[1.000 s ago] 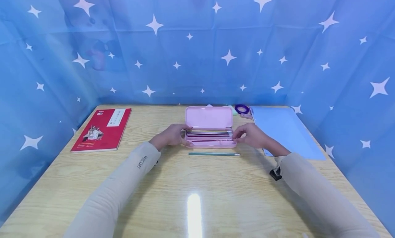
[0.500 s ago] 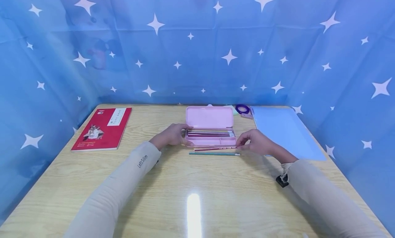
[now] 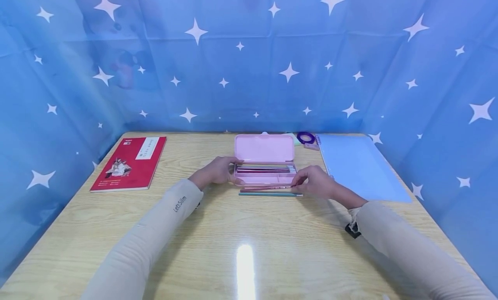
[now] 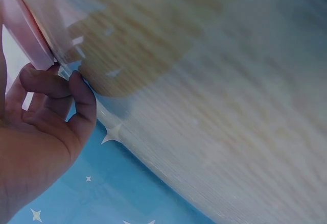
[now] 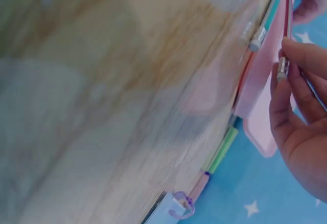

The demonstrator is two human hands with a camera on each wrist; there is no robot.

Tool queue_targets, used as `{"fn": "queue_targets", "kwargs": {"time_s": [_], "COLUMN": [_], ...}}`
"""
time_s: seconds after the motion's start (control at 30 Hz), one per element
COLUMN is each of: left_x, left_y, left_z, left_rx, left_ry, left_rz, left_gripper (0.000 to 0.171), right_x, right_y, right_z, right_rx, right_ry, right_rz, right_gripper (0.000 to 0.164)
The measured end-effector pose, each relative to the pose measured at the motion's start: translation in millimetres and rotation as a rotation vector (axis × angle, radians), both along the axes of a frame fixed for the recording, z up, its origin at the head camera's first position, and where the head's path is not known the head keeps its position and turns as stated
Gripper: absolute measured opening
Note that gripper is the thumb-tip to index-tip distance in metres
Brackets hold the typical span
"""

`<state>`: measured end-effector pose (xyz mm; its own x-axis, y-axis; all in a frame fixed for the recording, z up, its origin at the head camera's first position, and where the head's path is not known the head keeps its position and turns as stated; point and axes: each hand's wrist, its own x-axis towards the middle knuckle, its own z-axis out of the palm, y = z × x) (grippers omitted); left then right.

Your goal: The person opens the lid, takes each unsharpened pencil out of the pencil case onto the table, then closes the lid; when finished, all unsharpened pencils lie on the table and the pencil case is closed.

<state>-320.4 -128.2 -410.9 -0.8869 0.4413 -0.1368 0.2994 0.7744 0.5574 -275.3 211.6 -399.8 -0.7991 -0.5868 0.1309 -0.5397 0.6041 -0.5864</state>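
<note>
A pink pencil case (image 3: 264, 148) lies with its lid raised at the back middle of the table. Several pencils (image 3: 264, 168) fill its rear compartment. My left hand (image 3: 218, 170) holds the case's left end, thumb at the front; the left wrist view shows its fingers (image 4: 46, 83) curled at the edge. With my right hand (image 3: 315, 182) I pinch a dark red pencil (image 3: 264, 189) near its eraser end, just in front of the case. In the right wrist view its silver end (image 5: 282, 68) sticks out past my fingers. A green pencil (image 3: 268, 194) lies parallel and nearer me.
A red book (image 3: 128, 164) lies at the left of the table (image 3: 194, 244). To the right are a light blue spiral-bound pad (image 3: 362, 166), a purple tape ring (image 3: 305, 137) and a small pinkish block (image 3: 311, 146). A starry blue curtain (image 3: 249, 92) hangs behind.
The red pencil came out of the case's front compartment toward me, then shifted slightly left beside the green pencil, with my right hand. My left hand stayed on the case.
</note>
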Motion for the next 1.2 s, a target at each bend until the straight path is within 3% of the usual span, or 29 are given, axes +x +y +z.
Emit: {"fn": "queue_targets", "kwargs": {"time_s": [0.47,0.77,1.0,1.2], "left_x": [1.4,1.2,0.2,1.5], "left_y": [-0.4,-0.7,0.0,1.1], "left_z": [0.5,0.0,-0.3,0.7], "left_rx": [0.012,0.013,0.015,0.015], "left_ry": [0.005,0.012,0.015,0.001], "left_rz": [0.019,0.010,0.001,0.007], "left_gripper": [0.090,0.092,0.091,0.090], "right_x": [5.0,5.6,6.0,4.6], "right_y": [-6.5,-6.1,-2.3,-1.8], "right_z": [-2.9,-2.6,-2.6,-5.5], "right_rx": [0.052,0.064,0.041,0.053], "right_ry": [0.023,-0.013,-0.090,-0.083], "right_rz": [0.028,0.038,0.056,0.061], "right_gripper": [0.013,0.011,0.011,0.013]}}
